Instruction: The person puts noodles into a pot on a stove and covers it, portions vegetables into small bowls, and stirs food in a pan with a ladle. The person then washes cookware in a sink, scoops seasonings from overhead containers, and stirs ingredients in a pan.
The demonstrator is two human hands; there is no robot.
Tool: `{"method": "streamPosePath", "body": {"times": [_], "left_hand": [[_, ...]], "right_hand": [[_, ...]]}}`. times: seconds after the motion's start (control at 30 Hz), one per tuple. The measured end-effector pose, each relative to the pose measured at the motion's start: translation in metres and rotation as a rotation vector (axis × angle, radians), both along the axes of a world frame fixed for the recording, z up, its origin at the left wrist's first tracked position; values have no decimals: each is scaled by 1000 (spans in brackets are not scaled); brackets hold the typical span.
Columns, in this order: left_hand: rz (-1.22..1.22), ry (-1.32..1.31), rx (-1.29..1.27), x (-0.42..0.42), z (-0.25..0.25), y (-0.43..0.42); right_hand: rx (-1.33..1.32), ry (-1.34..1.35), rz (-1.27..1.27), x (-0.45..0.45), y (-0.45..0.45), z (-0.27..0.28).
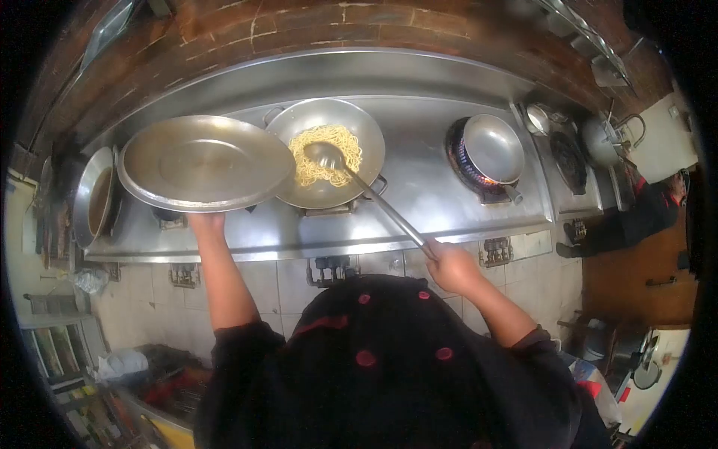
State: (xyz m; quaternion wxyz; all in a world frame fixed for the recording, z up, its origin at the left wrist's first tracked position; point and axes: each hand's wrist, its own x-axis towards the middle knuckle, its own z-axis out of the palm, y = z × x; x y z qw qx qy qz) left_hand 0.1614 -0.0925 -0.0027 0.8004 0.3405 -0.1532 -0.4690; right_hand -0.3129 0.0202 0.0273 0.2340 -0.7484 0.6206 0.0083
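Note:
My left hand is under the near rim of a wide, round metal tray, holding it up beside the wok; most of its fingers are hidden beneath. The tray's inner face shows bare, dull metal. Closed around the end of a long handle, my right hand grips a ladle. The ladle's bowl rests on or in yellow noodles, which lie in the middle of a large two-handled wok. The tray overlaps the wok's left edge from my viewpoint.
To the right, a smaller pan sits over a lit burner. A wide pan with brown liquid stands at the far left. The steel stovetop has a raised back. Another person's dark-clothed arm shows at far right, near a faucet.

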Motion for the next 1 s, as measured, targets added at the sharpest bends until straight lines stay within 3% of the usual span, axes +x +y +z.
{"method": "streamPosePath", "body": {"times": [0.13,0.17,0.27,0.33,0.37,0.4,0.47,0.6,0.67,0.8,1.0], "left_hand": [[50,-140,85,-6,19,-18],[7,-243,78,-2,18,-24],[-85,-575,80,3,24,-49],[-83,-799,119,-19,41,-66],[-24,-1078,64,-27,44,-78],[-27,-1130,90,-45,53,-83],[-68,-1536,229,-72,72,-92],[-216,-2082,250,-110,56,-136],[-359,-2237,235,-130,45,-154],[-580,-2443,261,-154,1,-188],[-724,-2447,342,-181,-16,-186]], "right_hand": [[-131,12,-89,7,-5,-54],[-161,7,-89,5,-6,-66],[-51,-73,-65,4,-10,-31],[-144,-105,-137,1,-2,-35],[-188,-118,-173,-2,3,-38],[-210,-238,-224,-7,8,-45],[-264,-480,-324,-17,15,-65],[-97,-793,-596,-26,33,-77],[98,-964,-743,-29,41,-62],[181,-1050,-843,-43,57,-90],[301,-1159,-902,-48,66,-155]]}}
